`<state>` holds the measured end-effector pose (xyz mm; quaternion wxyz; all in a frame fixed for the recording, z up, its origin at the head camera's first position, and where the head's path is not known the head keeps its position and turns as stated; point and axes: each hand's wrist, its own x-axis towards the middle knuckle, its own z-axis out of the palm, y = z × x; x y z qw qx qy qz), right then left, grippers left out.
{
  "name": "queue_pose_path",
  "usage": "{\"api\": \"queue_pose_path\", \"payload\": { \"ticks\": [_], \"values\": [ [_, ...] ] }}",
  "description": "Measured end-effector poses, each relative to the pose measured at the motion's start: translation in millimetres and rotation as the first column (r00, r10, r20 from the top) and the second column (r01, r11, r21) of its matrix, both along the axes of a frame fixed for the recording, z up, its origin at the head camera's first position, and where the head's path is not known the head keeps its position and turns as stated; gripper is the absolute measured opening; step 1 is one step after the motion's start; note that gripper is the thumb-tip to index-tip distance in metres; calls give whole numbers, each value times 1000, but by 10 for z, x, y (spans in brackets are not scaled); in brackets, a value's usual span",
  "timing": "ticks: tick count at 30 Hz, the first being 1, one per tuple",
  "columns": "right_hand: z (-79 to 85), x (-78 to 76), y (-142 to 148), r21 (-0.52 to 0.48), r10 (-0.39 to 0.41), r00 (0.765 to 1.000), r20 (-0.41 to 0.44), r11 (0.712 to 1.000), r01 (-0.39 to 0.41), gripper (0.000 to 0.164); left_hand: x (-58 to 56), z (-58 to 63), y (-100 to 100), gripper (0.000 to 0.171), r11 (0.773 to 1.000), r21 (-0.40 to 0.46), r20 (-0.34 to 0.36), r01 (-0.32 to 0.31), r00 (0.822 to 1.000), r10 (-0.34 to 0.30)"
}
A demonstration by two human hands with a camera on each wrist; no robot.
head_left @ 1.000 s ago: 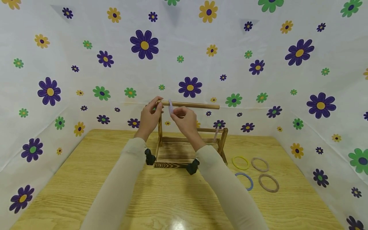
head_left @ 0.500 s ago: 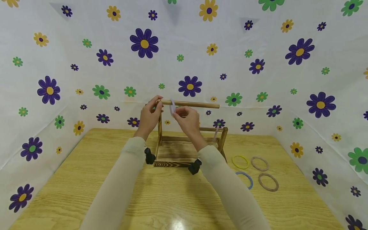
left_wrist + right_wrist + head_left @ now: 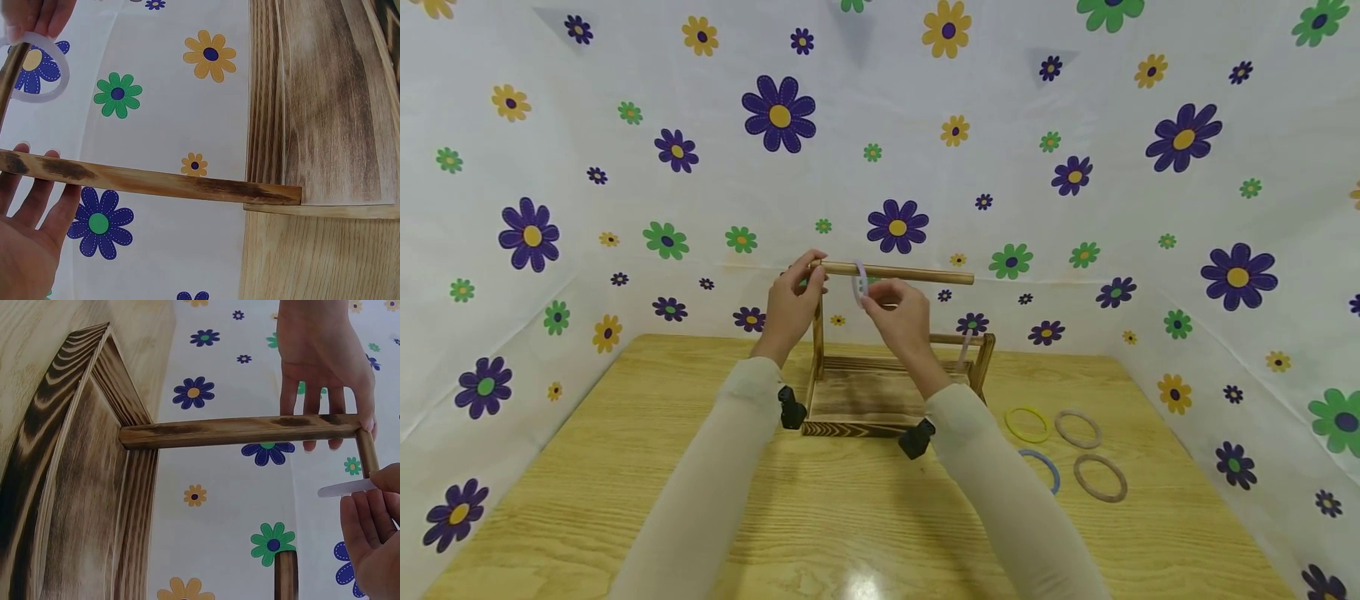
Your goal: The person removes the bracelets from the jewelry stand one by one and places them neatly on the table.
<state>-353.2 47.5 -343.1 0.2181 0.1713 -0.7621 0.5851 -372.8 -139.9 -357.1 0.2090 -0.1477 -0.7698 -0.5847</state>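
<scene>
Toward the far side of the counter (image 3: 625, 492), a wooden stand (image 3: 865, 396) holds a long upper rod (image 3: 917, 273) running right from the top of its left post (image 3: 817, 333). The left hand (image 3: 790, 308) grips that top corner, thumb on the near side and fingers behind the post. The right hand (image 3: 901, 315) pinches a pale lilac ring (image 3: 862, 286) between thumb and fingers; the ring is around the upper rod, nearer the left post than the free right end, and shows small dark dots. Lower on the stand, near its right post (image 3: 982, 371), a second pale ring (image 3: 964, 352) hangs at the lower rod (image 3: 947, 338), seen nearly edge-on. To the right of the stand, four rings lie flat: a yellow ring (image 3: 1010, 426) and a pinkish ring (image 3: 1058, 429) on the far side, a blue ring (image 3: 1057, 481), partly covered by the right sleeve (image 3: 1007, 492), and a brownish ring (image 3: 1078, 477) nearer. Behind everything hangs a white flower-printed cloth (image 3: 715, 108).
</scene>
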Motion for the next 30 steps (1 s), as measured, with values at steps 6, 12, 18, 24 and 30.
{"api": "queue_pose_path", "payload": {
  "ticks": [6, 12, 18, 24, 30],
  "values": [
    [-3, 7, 79, 23, -4, 1000, -30, 1000, 5, 14, -21, -16, 1, 40, 1000, 0, -37, 1, 999, -1],
    [-18, 5, 139, 25, -21, 1000, -13, 999, 21, 13, -23, -17, 1, 39, 1000, -8, -38, -7, 999, 6],
    [-24, 15, 187, 27, -39, 999, 6, 999, 38, 14, -17, -22, 5, 41, 1000, -23, -34, -20, 999, 19],
    [-24, 17, 218, 31, -47, 999, 9, 998, 46, 15, 4, -2, 10, 41, 1000, -21, -27, -19, 999, 18],
    [-20, 30, 239, 37, -43, 999, 5, 998, 43, 15, 22, 17, 17, 39, 1000, -18, -23, -19, 1000, 18]
  ]
}}
